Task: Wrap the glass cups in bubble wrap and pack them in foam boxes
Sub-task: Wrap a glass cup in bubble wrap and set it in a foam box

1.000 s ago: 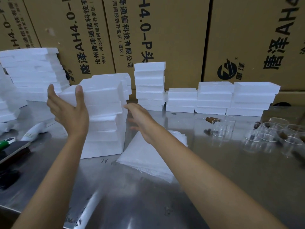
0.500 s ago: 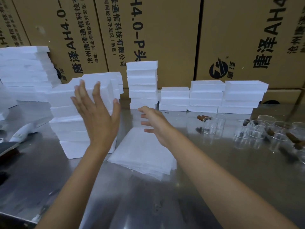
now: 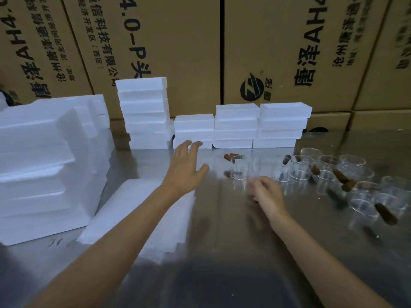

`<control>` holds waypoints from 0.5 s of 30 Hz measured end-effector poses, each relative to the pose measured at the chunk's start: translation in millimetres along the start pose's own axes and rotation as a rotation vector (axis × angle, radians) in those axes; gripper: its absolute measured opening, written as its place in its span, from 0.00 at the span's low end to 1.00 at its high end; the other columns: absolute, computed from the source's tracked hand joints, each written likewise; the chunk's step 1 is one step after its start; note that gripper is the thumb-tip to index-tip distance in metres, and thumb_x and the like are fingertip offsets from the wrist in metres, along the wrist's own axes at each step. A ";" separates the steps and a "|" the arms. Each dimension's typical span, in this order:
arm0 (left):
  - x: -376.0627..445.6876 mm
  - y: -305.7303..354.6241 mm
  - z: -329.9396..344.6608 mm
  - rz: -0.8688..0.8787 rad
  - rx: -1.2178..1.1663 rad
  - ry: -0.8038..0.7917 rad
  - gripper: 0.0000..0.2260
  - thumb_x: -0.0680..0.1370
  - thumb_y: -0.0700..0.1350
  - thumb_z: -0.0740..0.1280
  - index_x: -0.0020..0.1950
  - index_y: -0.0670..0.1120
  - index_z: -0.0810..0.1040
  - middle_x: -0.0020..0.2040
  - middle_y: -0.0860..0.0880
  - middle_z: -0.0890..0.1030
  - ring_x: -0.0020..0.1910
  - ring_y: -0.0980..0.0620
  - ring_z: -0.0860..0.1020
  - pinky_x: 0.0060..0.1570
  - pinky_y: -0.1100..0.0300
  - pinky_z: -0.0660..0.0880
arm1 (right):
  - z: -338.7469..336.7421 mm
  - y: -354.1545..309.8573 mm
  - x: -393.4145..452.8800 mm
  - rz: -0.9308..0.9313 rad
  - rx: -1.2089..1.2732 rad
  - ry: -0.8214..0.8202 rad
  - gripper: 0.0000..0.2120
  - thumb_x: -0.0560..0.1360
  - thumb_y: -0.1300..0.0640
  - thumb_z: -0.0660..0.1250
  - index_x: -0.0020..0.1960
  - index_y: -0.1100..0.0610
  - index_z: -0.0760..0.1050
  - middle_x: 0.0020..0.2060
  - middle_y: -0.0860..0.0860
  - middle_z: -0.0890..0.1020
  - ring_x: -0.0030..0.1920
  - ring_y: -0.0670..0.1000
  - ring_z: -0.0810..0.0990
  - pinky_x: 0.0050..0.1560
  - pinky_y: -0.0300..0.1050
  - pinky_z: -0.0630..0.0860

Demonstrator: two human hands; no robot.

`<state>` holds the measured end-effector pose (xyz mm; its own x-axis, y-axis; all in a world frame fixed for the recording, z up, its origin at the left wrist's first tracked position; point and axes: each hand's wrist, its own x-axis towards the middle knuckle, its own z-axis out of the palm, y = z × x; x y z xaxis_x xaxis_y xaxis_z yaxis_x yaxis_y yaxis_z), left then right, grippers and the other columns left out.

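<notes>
A shiny steel table (image 3: 222, 252) carries everything. Stacks of white foam boxes (image 3: 235, 125) line its back edge, with a taller pile (image 3: 44, 170) at the left. A sheaf of white wrap sheets (image 3: 142, 218) lies flat beside that pile. Clear glass cups (image 3: 302, 170) with brown handles cluster on the right.

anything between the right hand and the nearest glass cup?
Nothing visible. The right hand hovers over bare table, and the nearest glass cup stands just beyond its fingers with only open steel between. The left hand is off to the side, not in that line.
</notes>
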<state>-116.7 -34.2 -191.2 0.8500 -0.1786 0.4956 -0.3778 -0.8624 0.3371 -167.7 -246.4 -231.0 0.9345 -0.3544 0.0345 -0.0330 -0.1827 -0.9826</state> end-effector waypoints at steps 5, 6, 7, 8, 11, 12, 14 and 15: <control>90.2 30.1 38.6 -0.073 -0.048 -0.077 0.30 0.79 0.50 0.66 0.78 0.46 0.59 0.77 0.41 0.57 0.75 0.40 0.57 0.70 0.44 0.61 | -18.2 20.6 16.1 -0.071 0.188 0.060 0.09 0.80 0.62 0.63 0.44 0.59 0.79 0.38 0.54 0.82 0.40 0.51 0.80 0.39 0.41 0.79; 108.5 32.8 45.5 -0.097 -0.041 -0.088 0.30 0.79 0.50 0.66 0.78 0.46 0.58 0.77 0.41 0.56 0.75 0.40 0.57 0.70 0.44 0.61 | -15.3 21.8 18.2 -0.083 0.182 0.050 0.09 0.79 0.62 0.64 0.43 0.59 0.79 0.37 0.53 0.82 0.40 0.51 0.80 0.42 0.46 0.79; 126.5 34.7 52.4 -0.119 -0.029 -0.100 0.31 0.79 0.50 0.66 0.78 0.46 0.57 0.78 0.41 0.55 0.75 0.39 0.57 0.70 0.44 0.62 | -13.1 23.1 19.5 -0.090 0.184 0.040 0.09 0.79 0.62 0.64 0.42 0.58 0.79 0.36 0.53 0.82 0.40 0.51 0.80 0.45 0.51 0.79; 143.4 36.3 58.7 -0.140 -0.012 -0.108 0.31 0.79 0.51 0.66 0.79 0.46 0.56 0.78 0.40 0.54 0.75 0.38 0.56 0.70 0.44 0.62 | -11.5 24.5 19.9 -0.089 0.193 0.033 0.09 0.79 0.62 0.65 0.41 0.58 0.80 0.36 0.53 0.82 0.39 0.51 0.79 0.45 0.52 0.78; 191.0 40.6 73.8 -0.202 0.039 -0.118 0.33 0.79 0.52 0.65 0.80 0.48 0.53 0.78 0.40 0.52 0.75 0.37 0.56 0.69 0.44 0.62 | -9.7 28.5 22.1 -0.065 0.215 0.023 0.10 0.78 0.60 0.65 0.39 0.54 0.79 0.31 0.49 0.80 0.35 0.47 0.78 0.40 0.49 0.76; 205.1 42.2 78.1 -0.220 0.046 -0.118 0.34 0.79 0.52 0.65 0.80 0.50 0.52 0.79 0.40 0.51 0.76 0.36 0.55 0.70 0.44 0.61 | -8.4 29.7 23.1 -0.064 0.216 0.017 0.10 0.77 0.60 0.65 0.38 0.53 0.78 0.29 0.48 0.79 0.33 0.46 0.77 0.38 0.48 0.75; 231.3 45.4 86.3 -0.262 0.059 -0.119 0.35 0.80 0.53 0.65 0.81 0.52 0.48 0.80 0.40 0.45 0.77 0.34 0.52 0.72 0.42 0.59 | -6.1 30.6 23.8 -0.073 0.184 0.007 0.08 0.76 0.57 0.65 0.39 0.50 0.78 0.28 0.46 0.78 0.31 0.46 0.76 0.36 0.46 0.73; 242.4 46.6 91.1 -0.281 0.068 -0.123 0.36 0.80 0.53 0.64 0.81 0.54 0.47 0.81 0.41 0.42 0.78 0.33 0.51 0.73 0.41 0.57 | -6.2 30.8 23.5 -0.078 0.163 0.006 0.07 0.75 0.54 0.64 0.40 0.48 0.78 0.28 0.46 0.79 0.31 0.45 0.76 0.35 0.45 0.73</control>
<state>105.3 -160.8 -128.2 0.9572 0.0186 0.2889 -0.1003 -0.9149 0.3911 -148.9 -266.0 -259.4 0.9298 -0.3507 0.1120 0.0976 -0.0586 -0.9935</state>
